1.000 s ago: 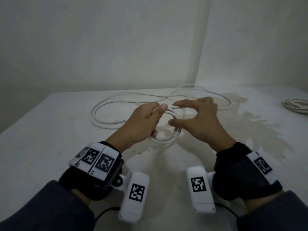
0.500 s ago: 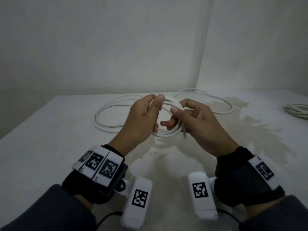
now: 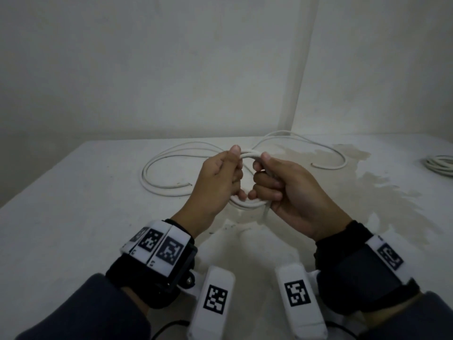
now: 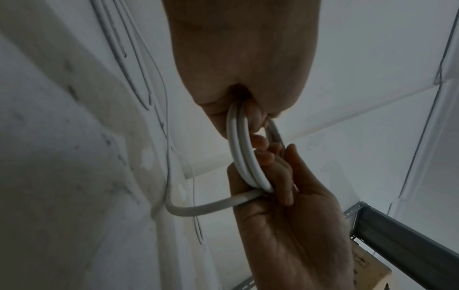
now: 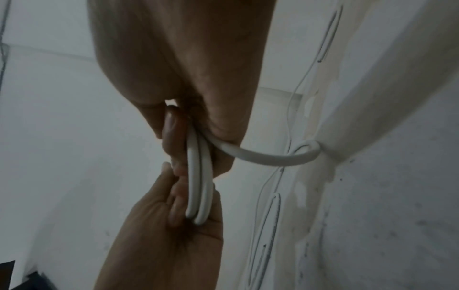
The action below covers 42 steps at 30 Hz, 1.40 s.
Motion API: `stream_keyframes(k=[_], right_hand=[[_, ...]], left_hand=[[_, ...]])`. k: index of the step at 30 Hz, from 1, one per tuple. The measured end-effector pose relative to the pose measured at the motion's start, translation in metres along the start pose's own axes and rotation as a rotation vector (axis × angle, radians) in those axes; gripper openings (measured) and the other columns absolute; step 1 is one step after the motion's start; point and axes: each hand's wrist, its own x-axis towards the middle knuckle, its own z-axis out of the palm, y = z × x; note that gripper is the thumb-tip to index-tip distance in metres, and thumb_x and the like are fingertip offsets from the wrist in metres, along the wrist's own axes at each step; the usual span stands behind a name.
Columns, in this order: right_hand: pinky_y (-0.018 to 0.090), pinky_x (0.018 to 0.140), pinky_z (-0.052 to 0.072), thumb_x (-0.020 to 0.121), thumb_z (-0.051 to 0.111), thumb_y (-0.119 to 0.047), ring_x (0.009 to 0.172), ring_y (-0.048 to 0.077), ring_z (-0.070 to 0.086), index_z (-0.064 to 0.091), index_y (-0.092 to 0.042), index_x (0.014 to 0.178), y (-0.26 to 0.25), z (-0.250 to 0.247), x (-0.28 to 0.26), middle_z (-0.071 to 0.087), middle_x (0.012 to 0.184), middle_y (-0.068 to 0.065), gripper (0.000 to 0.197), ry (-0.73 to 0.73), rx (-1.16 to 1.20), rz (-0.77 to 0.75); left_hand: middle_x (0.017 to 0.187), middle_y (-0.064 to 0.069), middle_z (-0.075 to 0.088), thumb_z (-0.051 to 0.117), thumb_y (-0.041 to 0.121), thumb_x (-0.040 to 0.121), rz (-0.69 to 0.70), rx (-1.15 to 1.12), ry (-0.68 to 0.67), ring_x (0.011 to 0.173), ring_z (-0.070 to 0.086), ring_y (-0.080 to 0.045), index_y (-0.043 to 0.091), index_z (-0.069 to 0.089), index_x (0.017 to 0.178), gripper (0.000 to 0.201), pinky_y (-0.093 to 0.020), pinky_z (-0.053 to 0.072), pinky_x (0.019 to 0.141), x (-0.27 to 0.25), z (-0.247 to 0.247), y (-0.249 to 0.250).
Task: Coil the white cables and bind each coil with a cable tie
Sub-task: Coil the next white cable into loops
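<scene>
Hands (image 3: 218, 182) (two) around one coil (image 3: 247, 204)

No readable text shows; only black-and-white square code markers (image 3: 169, 250) on the wrist-worn white camera housings (image 3: 215, 303).

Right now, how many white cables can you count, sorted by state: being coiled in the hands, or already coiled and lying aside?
Being coiled in the hands: 1, the white cable, gripped by left hand and right hand.
Already coiled aside: 1, the coiled cable at the table's right edge.
Total: 2.
</scene>
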Motion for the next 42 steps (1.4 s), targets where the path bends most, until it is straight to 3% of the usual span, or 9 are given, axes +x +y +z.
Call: stream_keyframes(k=[6,8,11,14,19,24,31,36,42], right_hand=[[0.02,0.053,0.044,0.095,0.044,-0.029,0.036,0.003,0.023,0.05,-0.008,0.078,-0.008,-0.003,0.0,0.023,0.048,-0.009,0.028,0.048,0.219,-0.068],[0.02,0.053,0.048,0.095,0.044,-0.03,0.035,0.004,0.025,0.05,-0.009,0.079,-0.012,-0.002,-0.002,0.024,0.047,-0.01,0.027,-0.007,0.345,-0.069],[0.021,0.058,0.051,0.091,0.045,-0.03,0.035,0.005,0.029,0.05,-0.008,0.079,-0.012,0.003,-0.003,0.026,0.047,-0.009,0.025,-0.076,0.476,-0.061],[0.022,0.061,0.053,0.09,0.046,-0.029,0.037,0.005,0.032,0.05,-0.008,0.08,-0.008,0.006,-0.003,0.028,0.047,-0.007,0.023,-0.093,0.49,-0.052],[0.025,0.063,0.054,0.096,0.047,-0.028,0.043,0.008,0.038,0.052,-0.01,0.08,-0.013,-0.011,0.002,0.032,0.049,-0.006,0.024,0.184,0.381,-0.193],[0.023,0.055,0.048,0.101,0.046,-0.027,0.038,0.007,0.035,0.051,-0.01,0.078,-0.001,-0.029,0.01,0.03,0.046,-0.007,0.028,0.485,0.224,-0.197],[0.022,0.047,0.041,0.1,0.045,-0.026,0.038,0.008,0.026,0.05,-0.008,0.077,0.004,-0.028,0.011,0.024,0.049,-0.006,0.03,0.305,0.15,-0.025],[0.023,0.047,0.039,0.101,0.043,-0.024,0.037,0.007,0.025,0.05,-0.009,0.076,0.006,-0.024,0.011,0.025,0.048,-0.007,0.03,0.247,-0.016,0.013],[0.021,0.044,0.037,0.101,0.04,-0.026,0.037,0.006,0.022,0.05,-0.007,0.076,0.002,-0.024,0.008,0.024,0.046,-0.008,0.033,0.203,-0.006,0.071]], left_hand=[[0.066,-0.005,0.062,0.032,0.046,0.1,-0.359,-0.075,0.066,0.056,0.059,-0.016,0.008,0.06,0.083,0.05,-0.028,0.056,0.057,0.0,-0.003,-0.003],[0.077,-0.015,0.063,0.041,0.036,0.1,-0.562,0.007,-0.048,0.06,0.062,-0.022,0.001,0.057,0.097,0.038,-0.031,0.057,0.059,-0.003,-0.003,-0.007],[0.087,-0.021,0.067,0.051,0.04,0.095,-0.758,-0.066,-0.224,0.062,0.068,-0.024,-0.007,0.051,0.117,0.051,-0.033,0.06,0.061,-0.006,-0.003,-0.013],[0.086,-0.019,0.065,0.056,0.017,0.095,-0.717,-0.197,-0.19,0.063,0.069,-0.019,-0.01,0.054,0.119,0.036,-0.031,0.061,0.066,-0.006,0.001,-0.016],[0.065,-0.012,0.067,0.054,-0.006,0.09,-0.619,-0.382,0.07,0.055,0.068,-0.016,-0.006,0.059,0.084,0.009,-0.026,0.059,0.058,-0.002,-0.002,-0.018],[0.076,-0.013,0.066,0.058,-0.005,0.089,-0.326,-0.305,0.233,0.059,0.069,-0.018,0.0,0.05,0.112,0.024,-0.029,0.06,0.06,0.003,-0.001,-0.015],[0.07,-0.001,0.069,0.061,0.005,0.09,-0.086,-0.089,0.314,0.066,0.066,-0.009,0.008,0.06,0.107,0.018,-0.022,0.057,0.071,0.006,-0.006,-0.017],[0.105,-0.009,0.064,0.056,0.003,0.093,-0.103,-0.14,0.214,0.094,0.065,-0.02,0.011,0.06,0.106,0.015,-0.031,0.058,0.077,0.004,-0.004,-0.018],[0.09,-0.006,0.072,0.046,0.005,0.098,-0.171,-0.3,0.009,0.065,0.066,-0.011,0.01,0.063,0.114,0.024,-0.024,0.055,0.061,0.001,-0.005,-0.012]])
